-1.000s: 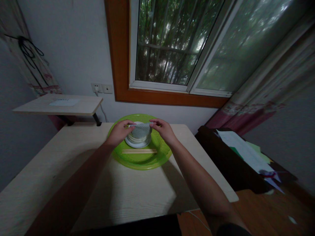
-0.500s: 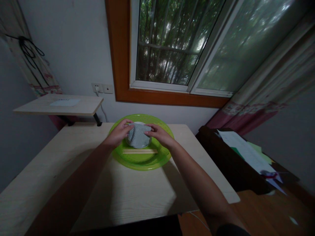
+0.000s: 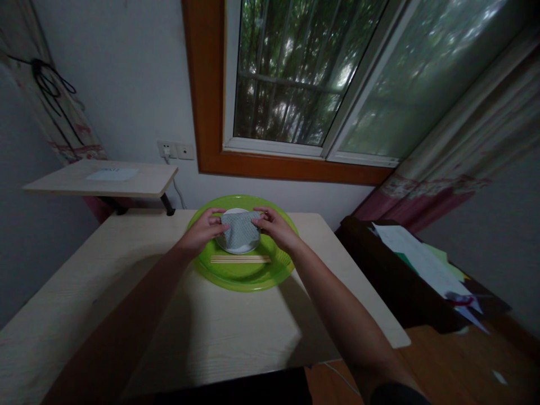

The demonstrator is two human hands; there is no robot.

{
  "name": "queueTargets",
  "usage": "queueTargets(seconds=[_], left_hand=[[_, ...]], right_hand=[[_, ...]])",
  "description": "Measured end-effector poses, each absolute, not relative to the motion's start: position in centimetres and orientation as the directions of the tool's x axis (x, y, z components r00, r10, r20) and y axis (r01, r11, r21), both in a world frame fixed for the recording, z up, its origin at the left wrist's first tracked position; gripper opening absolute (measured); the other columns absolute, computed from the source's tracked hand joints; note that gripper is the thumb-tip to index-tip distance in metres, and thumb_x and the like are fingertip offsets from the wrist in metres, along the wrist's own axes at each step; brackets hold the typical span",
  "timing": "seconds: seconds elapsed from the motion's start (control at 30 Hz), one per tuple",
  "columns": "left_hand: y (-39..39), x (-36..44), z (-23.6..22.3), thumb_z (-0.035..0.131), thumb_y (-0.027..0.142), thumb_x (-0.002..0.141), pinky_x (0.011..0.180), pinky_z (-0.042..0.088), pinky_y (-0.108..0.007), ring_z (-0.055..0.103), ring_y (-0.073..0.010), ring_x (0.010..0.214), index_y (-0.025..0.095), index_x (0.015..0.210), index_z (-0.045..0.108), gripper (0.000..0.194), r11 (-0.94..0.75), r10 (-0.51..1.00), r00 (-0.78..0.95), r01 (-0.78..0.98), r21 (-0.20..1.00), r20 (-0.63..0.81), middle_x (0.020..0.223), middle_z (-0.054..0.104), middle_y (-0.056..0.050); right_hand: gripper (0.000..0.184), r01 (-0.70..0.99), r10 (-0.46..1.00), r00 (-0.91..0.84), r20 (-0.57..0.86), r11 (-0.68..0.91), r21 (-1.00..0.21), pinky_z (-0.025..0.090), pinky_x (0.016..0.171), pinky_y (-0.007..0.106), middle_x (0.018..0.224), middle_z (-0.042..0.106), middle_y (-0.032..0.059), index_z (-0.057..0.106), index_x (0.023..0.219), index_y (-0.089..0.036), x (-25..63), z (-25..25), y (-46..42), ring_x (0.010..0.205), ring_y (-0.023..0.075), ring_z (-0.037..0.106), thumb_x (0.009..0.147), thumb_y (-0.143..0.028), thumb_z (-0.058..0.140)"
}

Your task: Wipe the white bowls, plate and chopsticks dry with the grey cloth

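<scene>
A grey, textured cloth (image 3: 240, 230) is stretched between my two hands over a white plate (image 3: 239, 250). My left hand (image 3: 205, 229) pinches its left edge, and my right hand (image 3: 276, 226) grips the right edge between thumb and fingers. The cloth covers most of the plate; the plate's rim shows above and below it. Plate and cloth are within a large green tray (image 3: 244, 283). Several pale chopsticks (image 3: 240, 259) lie side by side in the tray, just in front of the plate.
The tray rests on a light wooden table (image 3: 236, 332) near the wall. A small raised shelf (image 3: 105, 177) with a paper label stands at the back left. To the right is a dark cabinet (image 3: 396, 281) with papers (image 3: 422, 259) on top. A window is behind.
The cloth's lower edge has risen, so more of the plate shows beneath it. My left fingers have shifted lower on its edge, and both hands are slightly farther apart.
</scene>
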State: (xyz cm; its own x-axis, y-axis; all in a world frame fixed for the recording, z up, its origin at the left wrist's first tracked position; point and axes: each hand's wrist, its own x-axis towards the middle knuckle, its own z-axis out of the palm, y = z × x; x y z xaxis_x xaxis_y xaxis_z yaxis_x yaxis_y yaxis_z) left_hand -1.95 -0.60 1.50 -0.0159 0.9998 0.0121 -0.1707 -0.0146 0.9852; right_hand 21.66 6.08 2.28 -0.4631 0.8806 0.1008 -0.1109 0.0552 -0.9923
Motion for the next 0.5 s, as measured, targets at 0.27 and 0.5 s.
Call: queueTargets(seconds=[0.27,0.5], left_hand=[[-0.6,-1.3,2.8,0.078,0.019,0.066,0.074,0.050,-0.026,0.063,-0.0178,0.093,0.018,0.111,0.061,0.048,-0.135,0.986,-0.128,-0.260,0.956,0.104,0.104,0.065,-0.005],[-0.7,-1.2,3.3,0.076,0.014,0.067,0.078,0.050,-0.024,0.062,-0.0156,0.094,0.019,0.106,0.060,0.042,-0.196,0.977,-0.160,-0.410,0.891,0.141,0.100,0.065,-0.003]], right_hand=[[0.041,-0.135,0.876,-0.465,0.130,0.075,-0.988,0.053,0.083,0.031,0.086,0.065,-0.0008,0.056,0.087,-0.020,21.3,1.8,5.7,0.083,0.0145,0.063,0.069,-0.044,0.084],[0.037,0.029,0.860,-0.496,0.122,0.157,-0.987,0.052,0.082,0.031,0.090,0.066,0.0021,0.067,0.088,-0.018,21.0,1.5,5.3,0.080,0.0147,0.061,0.074,-0.050,0.078]])
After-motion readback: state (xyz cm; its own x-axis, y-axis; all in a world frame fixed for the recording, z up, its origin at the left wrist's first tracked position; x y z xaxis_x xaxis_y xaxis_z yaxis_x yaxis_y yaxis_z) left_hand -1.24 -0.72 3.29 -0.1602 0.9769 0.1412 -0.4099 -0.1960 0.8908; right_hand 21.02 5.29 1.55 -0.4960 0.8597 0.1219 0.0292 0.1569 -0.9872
